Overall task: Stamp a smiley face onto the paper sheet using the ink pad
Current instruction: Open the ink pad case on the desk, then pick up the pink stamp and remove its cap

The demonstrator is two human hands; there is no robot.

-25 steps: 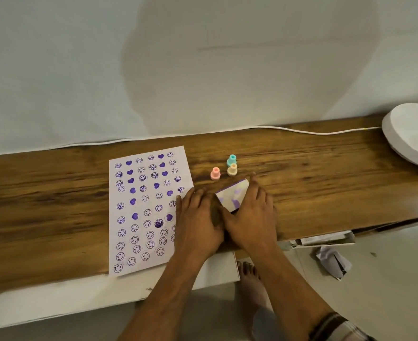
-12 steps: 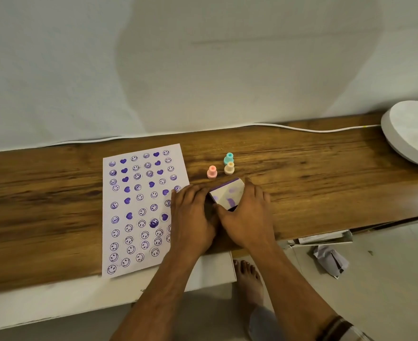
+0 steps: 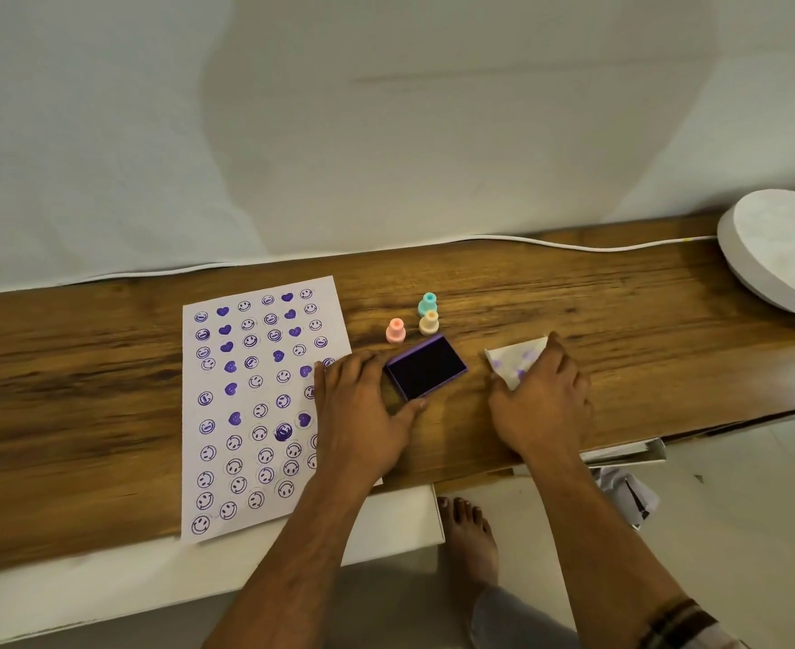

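The three stamps [image 3: 414, 320] stand at twelve o'clock from the ink pad [image 3: 426, 367], which the left hand [image 3: 363, 414] steadies; the right hand [image 3: 538, 400] grasps the lid [image 3: 515, 360].

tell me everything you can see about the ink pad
The ink pad is a small rectangular tray with a light purple rim, looking like plastic, around a very dark purple inked surface. It is open, its lid off and under the right hand beside it. It lies flat on the wooden table, turned at an angle, between the stamped paper sheet and the lid, just in front of three small stamps. The left hand steadies it, fingers touching its left and near edges.
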